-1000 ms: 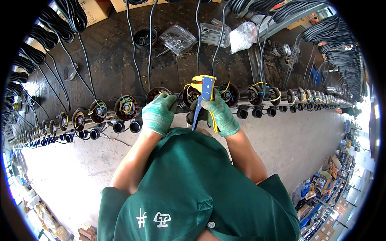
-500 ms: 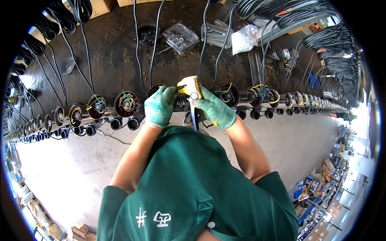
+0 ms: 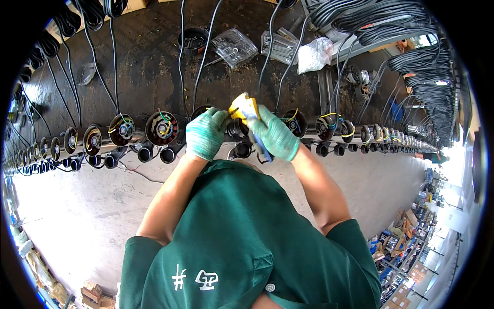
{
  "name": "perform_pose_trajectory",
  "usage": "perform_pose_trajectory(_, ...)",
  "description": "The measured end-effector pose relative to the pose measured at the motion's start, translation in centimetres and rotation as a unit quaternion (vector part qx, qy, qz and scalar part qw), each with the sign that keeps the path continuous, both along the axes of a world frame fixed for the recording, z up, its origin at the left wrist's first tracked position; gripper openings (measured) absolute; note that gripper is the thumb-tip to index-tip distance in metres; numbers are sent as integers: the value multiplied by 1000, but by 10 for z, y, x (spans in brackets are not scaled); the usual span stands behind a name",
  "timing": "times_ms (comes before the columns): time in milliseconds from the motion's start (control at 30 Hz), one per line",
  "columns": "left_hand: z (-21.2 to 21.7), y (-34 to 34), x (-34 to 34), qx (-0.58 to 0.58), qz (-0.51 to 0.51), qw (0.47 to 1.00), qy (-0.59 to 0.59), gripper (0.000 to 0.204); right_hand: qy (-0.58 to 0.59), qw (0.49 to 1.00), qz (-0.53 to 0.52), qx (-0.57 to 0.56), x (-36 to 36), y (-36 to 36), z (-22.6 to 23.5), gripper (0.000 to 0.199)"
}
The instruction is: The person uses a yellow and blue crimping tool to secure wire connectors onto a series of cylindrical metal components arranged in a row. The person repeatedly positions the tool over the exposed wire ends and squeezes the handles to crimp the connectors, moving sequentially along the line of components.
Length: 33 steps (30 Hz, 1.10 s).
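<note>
My right hand point(image 3: 278, 135), in a green-and-white knit glove, is closed round a yellow-and-blue wire stripper point(image 3: 243, 106). Its yellow head points up and to the left, and its blue handle slants down below my fingers. Close against the head, the gloved fingers of my left hand point(image 3: 207, 135) are pinched together; whatever they hold is hidden. Under both hands, partly covered, sits a round motor housing. To the left stands an open motor housing point(image 3: 162, 128) with a copper-coloured winding and yellow-green wires; another housing point(image 3: 293, 122) is just right of my right hand.
The row of housings runs across the bench edge both ways, with black cables point(image 3: 207, 51) rising from it. Farther back lie a black round dish point(image 3: 194, 40), a clear plastic bag of parts point(image 3: 234, 47), metal rods point(image 3: 279, 45) and a white bag point(image 3: 314, 54). Coiled cables point(image 3: 381, 23) hang far right.
The wire stripper has tilted in my right hand, its head turning and its handle swinging to the right. My left hand stays pinched beside it. The whole view has shifted slightly.
</note>
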<state>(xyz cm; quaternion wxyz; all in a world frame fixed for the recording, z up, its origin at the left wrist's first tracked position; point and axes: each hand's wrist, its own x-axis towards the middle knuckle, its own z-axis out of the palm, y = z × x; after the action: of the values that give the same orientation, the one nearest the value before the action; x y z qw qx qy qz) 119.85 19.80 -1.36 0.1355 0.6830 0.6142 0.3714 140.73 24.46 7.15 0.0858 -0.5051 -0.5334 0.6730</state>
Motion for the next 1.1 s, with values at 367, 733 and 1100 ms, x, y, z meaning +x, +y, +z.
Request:
perform_pose_trajectory(367, -2, 5, 4, -15, 53, 998, -43, 14, 311, 934, -169, -45, 11, 13, -3, 58)
perform_pose_trajectory(733, 2, 6, 6, -14, 48, 993, -109, 9, 225, 970, -58, 69, 6, -12, -32, 55)
perform_pose_trajectory(1100, -3, 5, 5, 6, 41, 992, -116, 10, 184, 980, -70, 39, 5, -11, -35, 47)
